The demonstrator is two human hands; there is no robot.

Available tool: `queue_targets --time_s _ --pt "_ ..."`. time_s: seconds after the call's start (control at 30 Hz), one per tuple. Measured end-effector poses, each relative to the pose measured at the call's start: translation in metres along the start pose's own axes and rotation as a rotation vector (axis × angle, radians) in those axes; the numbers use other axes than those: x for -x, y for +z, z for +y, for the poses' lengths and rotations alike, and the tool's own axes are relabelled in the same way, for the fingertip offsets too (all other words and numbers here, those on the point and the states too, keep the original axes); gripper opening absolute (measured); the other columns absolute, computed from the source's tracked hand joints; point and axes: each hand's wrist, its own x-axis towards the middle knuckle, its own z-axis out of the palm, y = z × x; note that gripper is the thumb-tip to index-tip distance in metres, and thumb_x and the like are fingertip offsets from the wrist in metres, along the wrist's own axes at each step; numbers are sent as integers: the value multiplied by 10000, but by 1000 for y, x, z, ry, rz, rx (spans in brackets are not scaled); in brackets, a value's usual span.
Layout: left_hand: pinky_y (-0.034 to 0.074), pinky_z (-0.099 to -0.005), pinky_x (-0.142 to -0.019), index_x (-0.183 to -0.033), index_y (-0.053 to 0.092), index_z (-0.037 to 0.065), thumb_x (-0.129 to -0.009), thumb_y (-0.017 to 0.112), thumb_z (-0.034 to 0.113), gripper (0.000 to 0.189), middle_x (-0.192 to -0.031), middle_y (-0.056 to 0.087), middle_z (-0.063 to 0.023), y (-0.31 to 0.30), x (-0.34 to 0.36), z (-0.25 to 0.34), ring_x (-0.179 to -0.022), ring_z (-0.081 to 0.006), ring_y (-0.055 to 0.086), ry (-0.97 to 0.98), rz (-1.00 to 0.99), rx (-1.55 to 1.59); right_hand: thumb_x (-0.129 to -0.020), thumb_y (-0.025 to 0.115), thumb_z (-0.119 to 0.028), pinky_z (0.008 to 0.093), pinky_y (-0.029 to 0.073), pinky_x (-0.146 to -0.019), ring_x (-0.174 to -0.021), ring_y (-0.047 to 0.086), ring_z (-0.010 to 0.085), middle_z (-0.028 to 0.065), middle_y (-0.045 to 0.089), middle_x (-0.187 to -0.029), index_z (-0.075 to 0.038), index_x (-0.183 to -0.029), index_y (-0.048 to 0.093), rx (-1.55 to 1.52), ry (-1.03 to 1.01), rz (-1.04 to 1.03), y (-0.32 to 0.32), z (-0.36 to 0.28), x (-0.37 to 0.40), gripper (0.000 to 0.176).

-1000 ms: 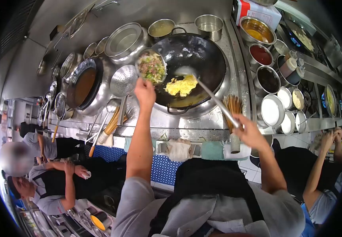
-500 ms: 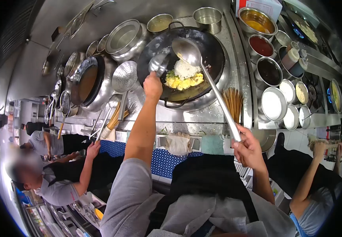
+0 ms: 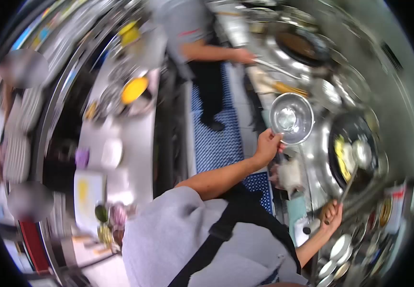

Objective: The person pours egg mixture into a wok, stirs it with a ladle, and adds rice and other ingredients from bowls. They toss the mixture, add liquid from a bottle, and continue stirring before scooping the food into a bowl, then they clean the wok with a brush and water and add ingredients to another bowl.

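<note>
My left hand (image 3: 268,149) grips the rim of a shiny metal bowl (image 3: 275,115); I see no food inside it. The bowl is held in the air by the front edge of the stove. My right hand (image 3: 331,214) is closed around the handle of a ladle (image 3: 361,154). The ladle's cup rests inside the black wok (image 3: 367,128). Beside it in the wok lies yellow egg (image 3: 343,158), and the white rice is partly hidden by the ladle. Motion blurs much of the picture.
A co-worker (image 3: 188,33) stands at the stove, holding a long-handled tool over another wok (image 3: 302,44). Behind me runs a steel counter (image 3: 128,184) with a white cutting board (image 3: 88,196), a yellow bowl (image 3: 135,90) and a white dish (image 3: 112,153). Seasoning pots (image 3: 342,246) stand near my right hand.
My view has swung left toward the counter behind. My left hand has left the wok and holds the metal bowl out over the stove's edge. My right hand still holds the ladle, now lower in the wok.
</note>
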Motion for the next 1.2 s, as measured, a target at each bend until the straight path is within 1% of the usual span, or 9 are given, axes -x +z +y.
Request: queue_targets --time_s 0.13,0.3,0.37,0.47,0.6,0.8,0.9,1.1,1.2 --pt "571 -311 -522 -977 607 -31 -971 594 38 71 -796 703 -143 -206 51 36 -652 -203 693 225 400 -28 -1059 567 -309 226 373 -386 -502 471 61 -25 560 -686 -92 -986 599 704 -10 446 17 -35 -9 231" --pt "586 -342 -782 -1087 704 -86 -947 508 117 315 -1018 734 -207 -479 63 93 -894 -248 702 219 618 30 -961 616 -130 243 405 -425 -561 568 77 89 708 -903 -68 -1439 582 1229 -310 581 123 -7 38 483" --pt "576 -505 -956 -1131 643 -148 -990 404 246 481 -1087 696 -247 -492 68 136 -959 -360 677 146 675 207 -867 682 -170 382 567 -773 -844 709 253 196 740 -1090 -22 -1427 580 1769 -469 631 119 -9 33 588" --pt "588 -331 -765 -1087 653 -143 -1003 535 239 408 -958 706 -190 -569 39 113 -765 -232 647 358 726 276 -847 723 -214 418 500 -1040 -1216 643 383 248 677 -1272 -19 -1369 619 1992 -318 707 110 -7 16 566" --pt "524 -255 -595 -1022 676 -91 -1029 541 319 432 -768 671 -94 -426 63 99 -611 -148 579 247 846 312 -860 725 -139 420 519 -1004 -1144 689 348 234 712 -1200 -51 -1358 639 1954 -278 741 137 -6 28 512" --pt "523 -280 -722 -1385 498 56 -1016 618 299 458 -1144 651 -161 -228 51 -9 -858 -170 588 -226 189 39 -902 538 -99 516 551 -869 -1007 705 382 226 731 -1030 -119 -1327 665 1978 -65 820 87 26 12 444" --pt "533 -274 -781 -1389 515 41 -1028 600 288 446 -1166 648 -148 -113 60 -31 -926 -181 600 -300 -185 -106 -968 604 -250 487 565 -820 -955 719 368 238 732 -1023 -43 -1198 705 1687 -449 557 84 21 54 325" --pt "491 -452 -1029 -1431 492 28 -1055 555 336 490 -1312 622 -189 66 56 -77 -1204 -304 613 -501 -634 -439 -944 685 -221 409 562 -681 -695 721 284 146 761 -869 -6 -1234 685 1157 -862 1363 -25 -30 221 361" --pt "471 -486 -1070 -1468 434 18 -1058 552 372 554 -1303 621 -204 130 57 -116 -1227 -331 601 -658 -671 -468 -881 729 -207 418 544 -816 -915 718 330 250 727 -1017 63 -1295 625 1083 -737 1856 -102 -101 312 505"
